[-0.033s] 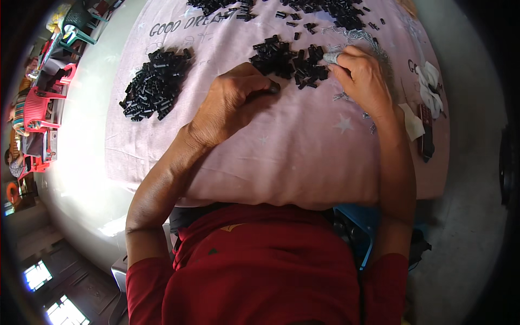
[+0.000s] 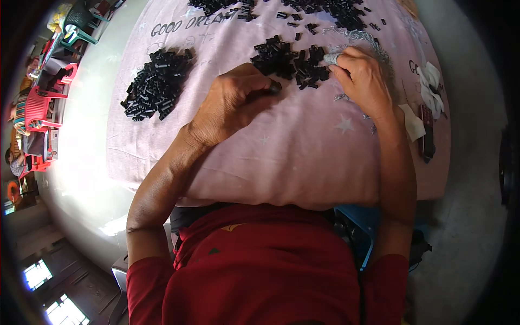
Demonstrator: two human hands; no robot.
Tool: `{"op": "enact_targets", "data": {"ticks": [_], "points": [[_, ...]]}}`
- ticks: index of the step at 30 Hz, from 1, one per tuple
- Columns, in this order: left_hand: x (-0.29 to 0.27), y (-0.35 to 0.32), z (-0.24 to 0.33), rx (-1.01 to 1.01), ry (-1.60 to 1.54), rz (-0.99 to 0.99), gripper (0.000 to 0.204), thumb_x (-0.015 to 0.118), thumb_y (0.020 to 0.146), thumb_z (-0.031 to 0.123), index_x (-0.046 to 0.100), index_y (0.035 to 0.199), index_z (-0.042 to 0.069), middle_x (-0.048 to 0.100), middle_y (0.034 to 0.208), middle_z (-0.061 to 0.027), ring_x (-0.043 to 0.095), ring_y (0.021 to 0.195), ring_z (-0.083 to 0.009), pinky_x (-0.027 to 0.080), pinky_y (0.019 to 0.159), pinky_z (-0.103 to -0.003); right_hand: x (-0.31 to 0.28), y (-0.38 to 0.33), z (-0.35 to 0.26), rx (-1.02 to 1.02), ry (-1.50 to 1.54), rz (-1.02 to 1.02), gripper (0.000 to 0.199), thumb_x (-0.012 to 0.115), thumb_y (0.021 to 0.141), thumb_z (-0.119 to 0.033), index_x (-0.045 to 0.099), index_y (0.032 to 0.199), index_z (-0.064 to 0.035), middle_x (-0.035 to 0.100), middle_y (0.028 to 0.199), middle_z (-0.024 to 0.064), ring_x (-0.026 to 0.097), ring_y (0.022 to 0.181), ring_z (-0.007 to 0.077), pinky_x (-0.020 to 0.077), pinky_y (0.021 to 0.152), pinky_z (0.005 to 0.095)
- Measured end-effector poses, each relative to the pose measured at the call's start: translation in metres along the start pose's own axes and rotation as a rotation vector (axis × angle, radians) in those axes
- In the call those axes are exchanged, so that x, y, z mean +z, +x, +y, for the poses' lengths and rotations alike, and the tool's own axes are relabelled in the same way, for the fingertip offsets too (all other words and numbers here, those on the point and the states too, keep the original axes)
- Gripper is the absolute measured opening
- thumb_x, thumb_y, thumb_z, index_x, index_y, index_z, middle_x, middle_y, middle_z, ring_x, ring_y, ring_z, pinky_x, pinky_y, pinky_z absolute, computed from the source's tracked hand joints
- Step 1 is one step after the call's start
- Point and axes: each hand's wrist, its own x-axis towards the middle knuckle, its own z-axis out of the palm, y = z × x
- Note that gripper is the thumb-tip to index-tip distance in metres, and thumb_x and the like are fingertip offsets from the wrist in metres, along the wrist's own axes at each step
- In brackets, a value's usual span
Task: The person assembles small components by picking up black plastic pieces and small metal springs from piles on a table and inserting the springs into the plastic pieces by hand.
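My left hand (image 2: pixel 233 100) is closed, thumb and fingertips together on a small black piece (image 2: pixel 275 87). Beyond it lies a heap of short black tube-like pieces (image 2: pixel 273 57), with a smaller cluster (image 2: pixel 310 67) beside it. My right hand (image 2: pixel 362 76) rests at the right of that cluster, its fingers curled together. Something grey, like a wrap or cloth (image 2: pixel 331 58), shows at its fingertips; whether anything else is pinched there is hidden. Thin grey trimmings (image 2: pixel 365 37) lie behind and under this hand.
On the pink cloth-covered table (image 2: pixel 265 168), a larger black heap (image 2: pixel 157 84) sits left. More black pieces (image 2: pixel 346 13) spread along the far side. At right are a white cloth (image 2: pixel 430 89), a cream slip (image 2: pixel 413 123) and a dark remote-like handset (image 2: pixel 427 135). Red chairs (image 2: pixel 40 108) stand far left.
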Motion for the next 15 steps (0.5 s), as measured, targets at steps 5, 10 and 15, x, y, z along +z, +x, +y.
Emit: {"op": "enact_targets", "data": {"ticks": [5,10,15], "points": [[0.000,0.008,-0.011,-0.329,-0.374,0.150,0.017,0.067,0.096,0.008,0.067,0.105,-0.006,0.066,0.093,-0.0049,0.057,0.081,-0.0042,0.049,0.067,-0.022,0.003,0.001,-0.009,-0.020,-0.079,-0.010,0.009,0.067,0.085,-0.004,0.061,0.082,0.0016,0.059,0.081,0.0142,0.061,0.075,0.0366,0.0478,0.066,0.0459],[-0.017,0.042,-0.040,-0.138,0.215,0.080,0.025,0.069,0.091,0.015,0.070,0.111,-0.001,0.069,0.096,-0.0155,0.067,0.080,-0.0239,0.054,0.071,-0.034,0.004,0.005,-0.009,-0.050,-0.072,0.056,0.011,0.067,0.082,-0.008,0.060,0.076,-0.0009,0.061,0.078,0.0131,0.064,0.072,0.0351,0.0508,0.065,0.0447],[-0.010,0.053,-0.038,-0.148,0.252,-0.024,0.029,0.073,0.089,0.015,0.069,0.113,-0.001,0.070,0.092,-0.0111,0.067,0.081,-0.0164,0.054,0.075,-0.030,0.004,0.000,-0.004,0.061,0.095,0.023,0.006,0.066,0.084,-0.003,0.063,0.085,0.0025,0.058,0.078,0.0112,0.060,0.062,0.0236,0.0484,0.060,0.0346]]}}
